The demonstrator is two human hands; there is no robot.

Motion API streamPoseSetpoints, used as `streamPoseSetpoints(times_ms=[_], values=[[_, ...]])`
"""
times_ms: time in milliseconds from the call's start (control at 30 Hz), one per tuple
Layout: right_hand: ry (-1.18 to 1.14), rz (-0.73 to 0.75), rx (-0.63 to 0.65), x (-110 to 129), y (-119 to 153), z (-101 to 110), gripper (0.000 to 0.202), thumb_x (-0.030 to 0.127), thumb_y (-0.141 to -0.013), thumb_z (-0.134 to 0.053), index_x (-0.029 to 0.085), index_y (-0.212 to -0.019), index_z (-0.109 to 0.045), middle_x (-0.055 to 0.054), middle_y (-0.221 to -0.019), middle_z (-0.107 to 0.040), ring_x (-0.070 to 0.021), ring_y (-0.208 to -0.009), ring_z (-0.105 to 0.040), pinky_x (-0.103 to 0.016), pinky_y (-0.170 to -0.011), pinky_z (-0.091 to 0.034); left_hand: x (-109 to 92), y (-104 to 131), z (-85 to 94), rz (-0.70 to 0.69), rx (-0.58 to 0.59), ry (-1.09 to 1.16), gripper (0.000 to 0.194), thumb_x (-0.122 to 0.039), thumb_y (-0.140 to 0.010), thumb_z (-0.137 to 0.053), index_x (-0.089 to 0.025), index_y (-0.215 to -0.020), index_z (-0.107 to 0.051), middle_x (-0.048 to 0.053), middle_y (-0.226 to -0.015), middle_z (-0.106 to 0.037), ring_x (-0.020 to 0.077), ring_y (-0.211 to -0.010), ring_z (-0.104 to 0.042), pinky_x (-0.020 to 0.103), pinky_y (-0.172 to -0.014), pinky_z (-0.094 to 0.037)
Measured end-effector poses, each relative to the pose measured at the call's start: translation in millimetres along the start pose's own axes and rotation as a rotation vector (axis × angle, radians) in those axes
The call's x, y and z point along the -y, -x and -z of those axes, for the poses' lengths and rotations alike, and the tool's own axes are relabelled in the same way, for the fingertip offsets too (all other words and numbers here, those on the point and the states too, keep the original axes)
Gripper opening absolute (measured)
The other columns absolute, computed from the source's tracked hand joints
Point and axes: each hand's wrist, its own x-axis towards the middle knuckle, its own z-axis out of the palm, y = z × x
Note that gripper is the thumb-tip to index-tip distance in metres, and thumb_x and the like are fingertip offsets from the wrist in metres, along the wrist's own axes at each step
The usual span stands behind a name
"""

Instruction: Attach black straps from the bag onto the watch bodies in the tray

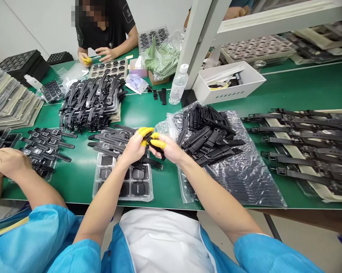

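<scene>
Above the right edge of a clear plastic tray (94, 189), my two hands meet around a small black watch part (149, 139), mostly covered by the fingers. My left hand (137, 147) grips it from the left and my right hand (168, 148) pinches it from the right. Yellow finger covers are on fingertips of both. Black square watch cases (138, 188) sit in the tray's front pockets. Watches with black straps (111, 142) lie across its back half. To the right, loose black watch straps (206, 132) are heaped on a clear plastic bag (233, 185).
A water bottle (179, 85) and a white box (230, 83) stand behind the straps. Strapped watches lie on a tray (287, 146) at right and in a stack (93, 102) at back left. A co-worker's hands (10, 163) are at left; another person (105, 30) sits opposite.
</scene>
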Motion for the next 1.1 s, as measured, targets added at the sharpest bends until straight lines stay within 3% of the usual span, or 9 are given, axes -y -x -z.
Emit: streamPoseSetpoints(times_ms=[233, 533, 767, 1100], values=[[-0.052, -0.027, -0.061, 1, -2, -1, 0.042, 0.052, -0.083, -0.079, 0.023, -0.093, -0.051, 0.007, -0.054, -0.058, -0.0081, -0.040, -0.039, -0.021, -0.040, -0.029, -5, 4, 5.5, -0.025, 0.005, -0.036, 0.047, -0.009, -0.099, -0.041, -0.020, -0.140, -0.060, 0.014, -0.139, -0.065, 0.0241, -0.138, -0.058, 0.047, -0.119, -0.049], [-0.147, -0.046, -0.063, 2, -2, -2, 0.041, 0.050, -0.081, -0.080, 0.023, -0.090, -0.050, 0.006, -0.054, -0.056, -0.0077, -0.040, -0.036, -0.020, -0.040, -0.026, -5, 6, -0.4, -0.009, -0.028, -0.091, 0.048, -0.010, -0.100, -0.039, -0.021, -0.144, -0.056, 0.015, -0.138, -0.061, 0.0236, -0.138, -0.056, 0.047, -0.118, -0.050], [-0.203, -0.105, -0.120, 2, -3, 1, 0.040, 0.044, -0.081, -0.080, 0.024, -0.086, -0.047, 0.008, -0.052, -0.051, -0.0072, -0.041, -0.032, -0.019, -0.041, -0.022, -9, 9, 9.2, 0.027, 0.102, -0.044, 0.047, -0.025, -0.108, -0.039, -0.021, -0.154, -0.048, 0.015, -0.143, -0.056, 0.0246, -0.139, -0.054, 0.046, -0.120, -0.047], [-0.097, -0.190, -0.154, -3, -4, 3, 0.036, 0.042, -0.080, -0.079, 0.022, -0.081, -0.050, 0.008, -0.051, -0.046, -0.0057, -0.040, -0.028, -0.019, -0.040, -0.019, -4, 12, 2.0, 0.044, 0.162, -0.342, 0.044, -0.018, -0.097, -0.049, -0.013, -0.139, -0.059, 0.018, -0.127, -0.062, 0.0321, -0.124, -0.057, 0.050, -0.109, -0.054]])
